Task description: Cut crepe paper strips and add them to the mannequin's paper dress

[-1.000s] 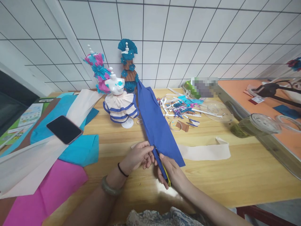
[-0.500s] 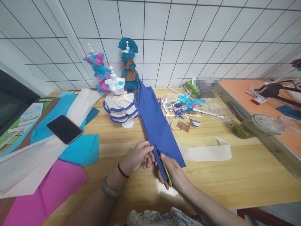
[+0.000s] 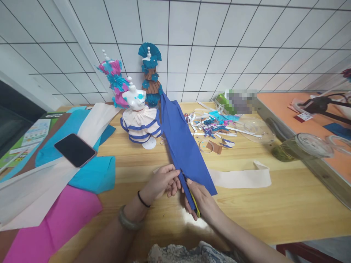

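A long sheet of blue crepe paper (image 3: 188, 146) lies slanting across the table in front of me. My left hand (image 3: 166, 179) pinches its left edge between thumb and fingers. Yellow-handled scissors (image 3: 195, 204) are in my right hand (image 3: 201, 199), their dark blades in the paper along that edge. A narrow blue strip runs beside the blades down toward my right fingers. Just beyond stands a small white mannequin (image 3: 135, 100) in a cream paper skirt with blue bands. Part of the scissors is hidden by the paper and my hand.
Two more dressed mannequins (image 3: 150, 76) stand by the tiled wall. Paper scraps (image 3: 216, 124) lie right of the blue sheet, a cream strip (image 3: 241, 178) nearer me. Leftward, a phone (image 3: 75, 149) rests on coloured papers (image 3: 93, 175). A lidded jar (image 3: 301, 146) is at the right.
Almost nothing differs. Both hands keep their places on the blue paper, and the scissors' handles look slightly closer together.
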Action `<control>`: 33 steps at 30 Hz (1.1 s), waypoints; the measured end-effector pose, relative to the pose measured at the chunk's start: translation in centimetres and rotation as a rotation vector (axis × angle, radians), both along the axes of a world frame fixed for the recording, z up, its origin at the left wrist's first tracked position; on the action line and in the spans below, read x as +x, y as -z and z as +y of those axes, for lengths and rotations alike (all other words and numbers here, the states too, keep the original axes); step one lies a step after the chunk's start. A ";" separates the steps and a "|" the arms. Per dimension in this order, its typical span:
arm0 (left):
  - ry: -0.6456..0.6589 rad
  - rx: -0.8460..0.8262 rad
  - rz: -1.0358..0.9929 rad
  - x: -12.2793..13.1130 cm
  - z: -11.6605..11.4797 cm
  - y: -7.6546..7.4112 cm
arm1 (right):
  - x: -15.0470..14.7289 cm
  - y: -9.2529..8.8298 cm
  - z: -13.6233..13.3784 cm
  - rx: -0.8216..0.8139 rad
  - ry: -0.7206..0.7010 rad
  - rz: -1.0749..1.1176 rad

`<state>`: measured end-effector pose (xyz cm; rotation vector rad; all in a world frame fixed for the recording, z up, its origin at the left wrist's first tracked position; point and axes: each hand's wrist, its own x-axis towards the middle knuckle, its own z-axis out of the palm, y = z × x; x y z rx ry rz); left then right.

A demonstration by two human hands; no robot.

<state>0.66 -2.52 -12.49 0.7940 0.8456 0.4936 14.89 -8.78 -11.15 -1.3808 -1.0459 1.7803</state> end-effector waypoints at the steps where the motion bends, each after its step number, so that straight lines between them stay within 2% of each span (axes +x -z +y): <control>1: -0.003 0.000 0.000 0.0 0.0 0.0 | 0.0 0.1 0.0 0.003 0.000 0.001; 33: -0.012 -0.001 0.001 0.0 -0.1 0.0 | 0.1 -0.1 0.6 0.066 -0.044 -0.073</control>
